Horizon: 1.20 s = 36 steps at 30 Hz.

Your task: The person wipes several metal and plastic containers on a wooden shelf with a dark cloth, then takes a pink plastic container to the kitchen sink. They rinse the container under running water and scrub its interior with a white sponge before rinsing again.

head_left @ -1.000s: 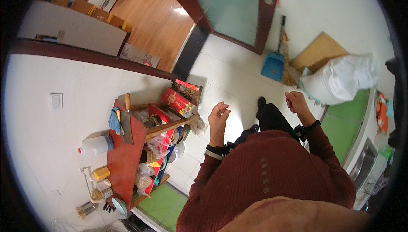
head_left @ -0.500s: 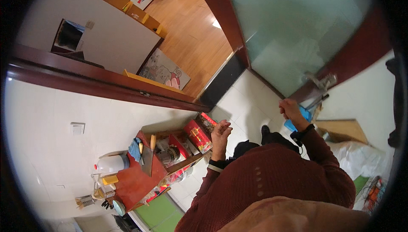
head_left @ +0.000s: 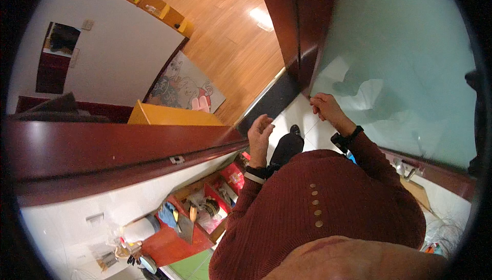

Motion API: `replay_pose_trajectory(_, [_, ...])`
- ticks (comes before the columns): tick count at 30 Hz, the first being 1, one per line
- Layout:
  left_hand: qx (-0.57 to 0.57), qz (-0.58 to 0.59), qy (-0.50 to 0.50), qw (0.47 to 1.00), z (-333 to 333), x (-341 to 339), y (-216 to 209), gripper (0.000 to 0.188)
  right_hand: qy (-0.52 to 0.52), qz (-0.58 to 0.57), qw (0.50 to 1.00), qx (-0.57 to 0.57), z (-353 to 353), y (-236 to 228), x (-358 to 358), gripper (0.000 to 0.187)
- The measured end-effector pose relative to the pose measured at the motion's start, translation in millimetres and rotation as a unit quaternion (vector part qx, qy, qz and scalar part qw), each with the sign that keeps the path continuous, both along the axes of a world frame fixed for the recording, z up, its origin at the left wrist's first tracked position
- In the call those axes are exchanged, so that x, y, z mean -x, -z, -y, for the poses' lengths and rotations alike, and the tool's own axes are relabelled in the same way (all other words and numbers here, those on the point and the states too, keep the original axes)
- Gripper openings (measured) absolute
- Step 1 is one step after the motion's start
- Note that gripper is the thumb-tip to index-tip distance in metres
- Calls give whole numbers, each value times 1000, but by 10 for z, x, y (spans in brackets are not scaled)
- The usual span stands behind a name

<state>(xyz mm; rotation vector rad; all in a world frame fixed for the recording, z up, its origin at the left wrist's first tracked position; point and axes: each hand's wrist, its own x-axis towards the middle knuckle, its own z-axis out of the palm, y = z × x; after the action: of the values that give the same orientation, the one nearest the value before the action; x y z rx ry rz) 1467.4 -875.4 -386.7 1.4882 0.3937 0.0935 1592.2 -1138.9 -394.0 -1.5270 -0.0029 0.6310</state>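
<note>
My left hand (head_left: pixel 260 135) is raised in front of my body near the red-brown door frame (head_left: pixel 128 149). Its fingers are loosely bent and apart, holding nothing. A dark band with a white strip circles that wrist. To the right, my right hand (head_left: pixel 330 112) hangs in the air before the frosted glass door (head_left: pixel 400 70). Its fingers are half curled and apart, with nothing seen in them. A black band sits on this wrist. Below and between the hands, my black shoe (head_left: pixel 294 130) stands on the white tile floor near the dark threshold (head_left: pixel 274 98).
A red-topped cabinet (head_left: pixel 171 244) at lower left bears a cleaver (head_left: pixel 185 227), a blue cloth (head_left: pixel 167 213) and other clutter. Beyond the doorway lie a wood floor (head_left: pixel 230 34), a printed mat (head_left: pixel 179 82) with pink slippers (head_left: pixel 201 103), and a yellow cabinet (head_left: pixel 174 116).
I have stepped forward toward the doorway. The cabinet has dropped back to the lower left, and the glass door now fills more of the right side. Both hands stay raised and empty.
</note>
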Motion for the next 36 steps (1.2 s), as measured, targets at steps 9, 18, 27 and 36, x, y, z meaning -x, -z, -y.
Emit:
replay_pose_trajectory(9, [-24,-42,-54,997,-936,-1173,-74,41,-63,-12,998,9,-1340,-245,-1488,21])
replay_pose_trajectory(18, [25,-78,-220,972,-1705,-1816,-115,41,-176,-28,984,3,-3247,-89,-2886,25])
replay_pose_trajectory(27, [44,-95,-240,965,-2698,-3389,-320,41,-141,26,990,-20,-4681,-273,-4895,31])
replay_pose_trajectory(36, [7,-91,-142,986,-3345,-4895,-206,43,31,-18,999,-20,-4743,-141,-6604,23])
